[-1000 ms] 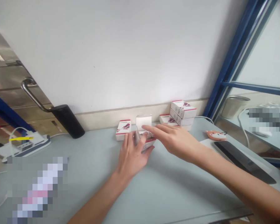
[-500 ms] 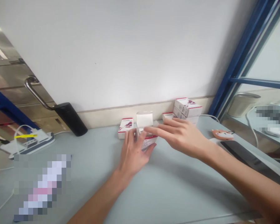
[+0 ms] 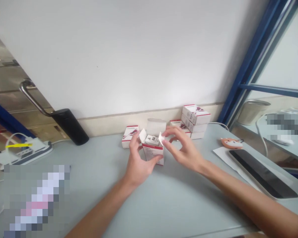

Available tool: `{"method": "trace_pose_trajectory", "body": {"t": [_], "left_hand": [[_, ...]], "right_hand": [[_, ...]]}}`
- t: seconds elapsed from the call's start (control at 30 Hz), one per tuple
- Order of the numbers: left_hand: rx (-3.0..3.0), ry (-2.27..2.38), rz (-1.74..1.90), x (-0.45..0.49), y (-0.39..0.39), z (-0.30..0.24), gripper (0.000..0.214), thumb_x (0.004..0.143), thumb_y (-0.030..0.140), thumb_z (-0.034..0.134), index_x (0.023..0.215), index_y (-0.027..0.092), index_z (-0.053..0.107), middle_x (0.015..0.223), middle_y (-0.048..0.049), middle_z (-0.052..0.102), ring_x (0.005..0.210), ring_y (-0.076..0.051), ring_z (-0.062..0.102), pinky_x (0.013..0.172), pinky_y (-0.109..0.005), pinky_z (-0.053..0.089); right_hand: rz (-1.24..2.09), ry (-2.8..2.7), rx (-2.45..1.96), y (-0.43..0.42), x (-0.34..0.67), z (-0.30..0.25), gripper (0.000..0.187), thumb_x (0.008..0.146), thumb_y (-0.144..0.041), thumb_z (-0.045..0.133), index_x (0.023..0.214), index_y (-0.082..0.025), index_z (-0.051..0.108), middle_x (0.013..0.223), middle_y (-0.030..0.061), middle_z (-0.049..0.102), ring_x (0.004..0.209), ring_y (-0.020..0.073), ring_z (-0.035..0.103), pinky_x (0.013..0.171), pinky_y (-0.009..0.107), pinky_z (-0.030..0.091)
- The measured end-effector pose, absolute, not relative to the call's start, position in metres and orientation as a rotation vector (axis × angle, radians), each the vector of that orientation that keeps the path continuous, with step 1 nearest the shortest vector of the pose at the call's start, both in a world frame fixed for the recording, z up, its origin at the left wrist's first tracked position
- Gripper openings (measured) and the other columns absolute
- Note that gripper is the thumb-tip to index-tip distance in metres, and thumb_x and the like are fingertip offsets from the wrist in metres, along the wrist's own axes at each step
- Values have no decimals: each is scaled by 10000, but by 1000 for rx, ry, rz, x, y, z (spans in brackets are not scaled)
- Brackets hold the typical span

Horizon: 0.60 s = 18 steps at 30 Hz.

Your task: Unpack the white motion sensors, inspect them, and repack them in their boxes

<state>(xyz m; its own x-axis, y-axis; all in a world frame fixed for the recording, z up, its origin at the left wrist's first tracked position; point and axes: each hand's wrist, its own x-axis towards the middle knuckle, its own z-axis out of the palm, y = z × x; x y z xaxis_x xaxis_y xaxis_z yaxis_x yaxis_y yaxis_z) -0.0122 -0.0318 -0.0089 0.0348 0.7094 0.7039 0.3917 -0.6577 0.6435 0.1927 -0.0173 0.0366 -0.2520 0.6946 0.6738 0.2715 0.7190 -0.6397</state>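
Note:
A small white and red cardboard box (image 3: 152, 152) stands upright on the grey table with its top flaps raised. Inside it, near the rim, shows a white item (image 3: 152, 140) whose kind I cannot make out. My left hand (image 3: 138, 163) grips the box, thumb across the front and fingers at the left side. At the right side, my right hand (image 3: 183, 145) pinches the right side flap (image 3: 161, 138) between thumb and fingertips. Behind the left fingers lies a closed box (image 3: 129, 135) of the same print.
Several matching boxes (image 3: 196, 119) are stacked by the wall at the right, with another box (image 3: 178, 125) beside them. A black cylinder (image 3: 71, 126) and a power strip (image 3: 27, 153) are at the left. A dark-screened device (image 3: 263, 173) and an orange fox-like item (image 3: 231, 143) lie at the right.
My right hand has moved from over the box top to its right flap. The left fingers have shifted to the left side, and the white item inside now shows.

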Motion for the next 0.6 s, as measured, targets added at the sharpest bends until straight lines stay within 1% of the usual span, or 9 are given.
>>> {"method": "trace_pose_trajectory", "body": {"t": [0.03, 0.07, 0.17, 0.23, 0.3, 0.37, 0.47, 0.53, 0.6], "left_hand": [[2029, 1117, 1635, -13, -31, -7, 1038, 819, 281, 850, 1607, 321, 176, 1504, -173, 565, 1311, -284, 639, 1069, -469, 550], [2045, 1122, 1605, -14, -31, -6, 986, 833, 285, 840, 1600, 321, 220, 1491, -162, 583, 1319, -284, 636, 1071, -462, 550], [2201, 1183, 1540, -18, -30, -2, 645, 888, 292, 792, 1455, 326, 488, 1483, -112, 595, 1388, -289, 586, 1111, -467, 522], [2282, 1221, 1517, -19, -30, 0, 496, 915, 277, 764, 1370, 327, 572, 1499, -93, 585, 1440, -293, 538, 1149, -489, 487], [2285, 1243, 1519, -18, -30, 2, 482, 914, 271, 766, 1357, 324, 584, 1473, -87, 607, 1445, -294, 531, 1151, -494, 482], [2244, 1236, 1539, -16, -30, 4, 462, 910, 285, 774, 1334, 308, 593, 1397, -81, 657, 1379, -284, 587, 1125, -476, 501], [2190, 1222, 1553, -13, -30, 3, 393, 929, 310, 756, 1292, 280, 610, 1325, -79, 694, 1250, -255, 666, 1090, -448, 522], [2188, 1237, 1560, -12, -30, -1, 410, 927, 314, 759, 1305, 273, 605, 1325, -87, 693, 1241, -255, 668, 1085, -448, 527], [2173, 1234, 1634, -11, -29, -7, 524, 892, 314, 802, 1357, 275, 564, 1331, -96, 682, 1246, -258, 663, 1057, -440, 548]], "right_hand": [[567, -1818, -742, -17, 190, 35, 141, 1028, -355, 594, 1109, -244, 623, 1172, 80, 659, 1098, 217, 644, 886, 354, 576], [648, -1785, -742, -17, 188, 34, 134, 1032, -357, 587, 1096, -243, 616, 1153, 69, 659, 1093, 208, 645, 909, 353, 570], [796, -1643, -733, -17, 184, 33, 168, 1007, -365, 633, 1110, -259, 551, 1136, 40, 658, 1038, 178, 659, 949, 360, 562], [801, -1582, -703, -17, 184, 35, 345, 970, -352, 691, 1235, -288, 479, 1157, 37, 672, 1057, 182, 670, 984, 387, 558], [743, -1603, -675, -18, 186, 37, 471, 973, -326, 691, 1367, -301, 435, 1196, 54, 694, 1127, 198, 674, 1017, 412, 551], [643, -1736, -640, -20, 187, 39, 403, 1010, -298, 640, 1391, -288, 509, 1263, 82, 699, 1198, 212, 664, 1052, 421, 535], [500, -1886, -608, -24, 187, 42, 250, 1018, -288, 638, 1267, -267, 651, 1328, 92, 693, 1237, 229, 652, 1075, 424, 518], [466, -1848, -627, -26, 186, 44, 210, 1002, -281, 664, 1211, -261, 675, 1265, 81, 718, 1183, 229, 670, 1033, 413, 534], [468, -1774, -647, -27, 185, 45, 156, 985, -248, 670, 1140, -249, 684, 1172, 70, 735, 1100, 222, 685, 960, 389, 554]]}}
